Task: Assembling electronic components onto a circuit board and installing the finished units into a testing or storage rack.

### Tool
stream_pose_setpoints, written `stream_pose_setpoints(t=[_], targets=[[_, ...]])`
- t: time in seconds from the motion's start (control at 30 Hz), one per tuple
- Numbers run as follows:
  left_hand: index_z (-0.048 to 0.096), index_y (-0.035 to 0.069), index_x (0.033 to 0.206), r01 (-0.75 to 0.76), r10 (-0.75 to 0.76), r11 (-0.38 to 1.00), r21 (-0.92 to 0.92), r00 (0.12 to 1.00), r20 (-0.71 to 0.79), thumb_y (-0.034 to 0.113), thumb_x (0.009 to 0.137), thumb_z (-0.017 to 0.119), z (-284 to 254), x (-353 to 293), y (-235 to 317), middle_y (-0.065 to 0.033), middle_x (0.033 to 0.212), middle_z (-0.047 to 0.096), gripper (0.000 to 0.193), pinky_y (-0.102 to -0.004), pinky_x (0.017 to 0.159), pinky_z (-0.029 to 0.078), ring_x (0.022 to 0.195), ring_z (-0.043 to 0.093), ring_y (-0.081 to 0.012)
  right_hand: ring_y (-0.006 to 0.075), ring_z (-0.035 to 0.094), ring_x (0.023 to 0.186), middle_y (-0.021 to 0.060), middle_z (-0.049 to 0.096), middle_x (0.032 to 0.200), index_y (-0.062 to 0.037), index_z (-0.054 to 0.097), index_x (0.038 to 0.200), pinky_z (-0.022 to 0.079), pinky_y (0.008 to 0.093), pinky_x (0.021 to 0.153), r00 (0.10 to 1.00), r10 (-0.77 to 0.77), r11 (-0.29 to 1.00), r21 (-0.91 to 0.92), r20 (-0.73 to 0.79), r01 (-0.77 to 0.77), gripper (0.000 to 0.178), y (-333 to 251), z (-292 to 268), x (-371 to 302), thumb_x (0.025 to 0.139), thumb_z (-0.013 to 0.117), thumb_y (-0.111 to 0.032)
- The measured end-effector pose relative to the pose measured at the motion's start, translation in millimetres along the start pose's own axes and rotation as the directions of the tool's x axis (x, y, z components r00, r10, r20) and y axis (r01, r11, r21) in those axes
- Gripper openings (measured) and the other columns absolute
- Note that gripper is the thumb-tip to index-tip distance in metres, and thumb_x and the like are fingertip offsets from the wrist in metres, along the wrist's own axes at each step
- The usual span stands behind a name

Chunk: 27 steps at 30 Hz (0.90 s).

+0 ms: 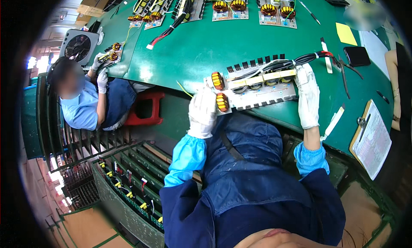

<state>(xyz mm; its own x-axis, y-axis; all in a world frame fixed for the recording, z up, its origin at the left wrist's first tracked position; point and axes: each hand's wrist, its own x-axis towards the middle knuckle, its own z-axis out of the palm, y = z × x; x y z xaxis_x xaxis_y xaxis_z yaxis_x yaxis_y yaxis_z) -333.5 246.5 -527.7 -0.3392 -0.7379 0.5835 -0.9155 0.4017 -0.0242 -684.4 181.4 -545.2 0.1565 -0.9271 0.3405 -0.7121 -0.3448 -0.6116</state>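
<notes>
My left hand [202, 112], white-gloved, grips the circuit board [257, 90] at its nine o'clock end; my right hand [307, 94] clasps its three o'clock end. The pale board carries orange coils, black wires, and lies on the green bench [206, 50].

Place: an electronics assembly workshop, seen from my seat.
Bench [206, 46]: green mat, running from 9 to 3 o'clock ahead of me.
Boards [231, 7]: a row with copper coils at 12 o'clock.
Co-worker [81, 97]: gloved, at the same bench, 9 o'clock.
Fan [78, 45]: at 10 o'clock.
Rack [128, 183]: slotted, full of boards, 7 o'clock.
Clipboard [371, 138]: paperwork, 3 o'clock.
</notes>
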Motion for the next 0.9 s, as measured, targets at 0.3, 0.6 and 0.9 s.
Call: stream_pose_setpoints(t=[0.3, 0.6, 0.9], targets=[[0.038, 0.008, 0.144, 0.083, -0.073, 0.993, 0.084, 0.99, -0.117, 0.003, 0.079, 0.066, 15, -37, 30, -0.0209, 0.139, 0.052, 0.071, -0.0553, 0.108, 0.04, 0.127, 0.053, -0.0415, 0.0364, 0.039, 0.142, 0.0178, 0.045, 0.153, -0.0119, 0.045, 0.153, 0.029, 0.0441, 0.116, 0.982, 0.166, 0.986, -0.017, 0.085, -0.165, 0.049, -36, -13, 28, 0.108, 0.031, -0.026], [0.072, 0.002, 0.103, 0.838, -0.782, 0.318, -0.443, 0.496, 0.377, 0.018, 0.103, 0.058, -21, -116, -1, -0.0122, 0.099, 0.073, 0.021, -0.0363, 0.086, 0.055, 0.095, 0.07, -0.0266, 0.0242, 0.063, 0.109, 0.0132, 0.068, 0.117, 0.0014, 0.064, 0.129, 0.045, 0.0318, 0.1, 0.865, 0.5, 0.858, 0.159, -0.043, -0.489, 0.045, -63, -10, 62, 0.107, 0.048, -0.034], [0.054, 0.0, 0.116, 0.408, -0.409, -0.652, -0.639, 0.52, 0.75, 0.02, 0.1, 0.067, -8, -67, 16, -0.0096, 0.1, 0.065, 0.028, -0.0318, 0.079, 0.061, 0.094, 0.07, -0.0168, 0.018, 0.064, 0.094, 0.0096, 0.07, 0.102, -0.0011, 0.066, 0.108, 0.048, 0.032, 0.09, 0.849, 0.496, 0.821, 0.417, -0.183, -0.39, 0.042, -115, 26, 125, 0.105, 0.053, -0.041]])
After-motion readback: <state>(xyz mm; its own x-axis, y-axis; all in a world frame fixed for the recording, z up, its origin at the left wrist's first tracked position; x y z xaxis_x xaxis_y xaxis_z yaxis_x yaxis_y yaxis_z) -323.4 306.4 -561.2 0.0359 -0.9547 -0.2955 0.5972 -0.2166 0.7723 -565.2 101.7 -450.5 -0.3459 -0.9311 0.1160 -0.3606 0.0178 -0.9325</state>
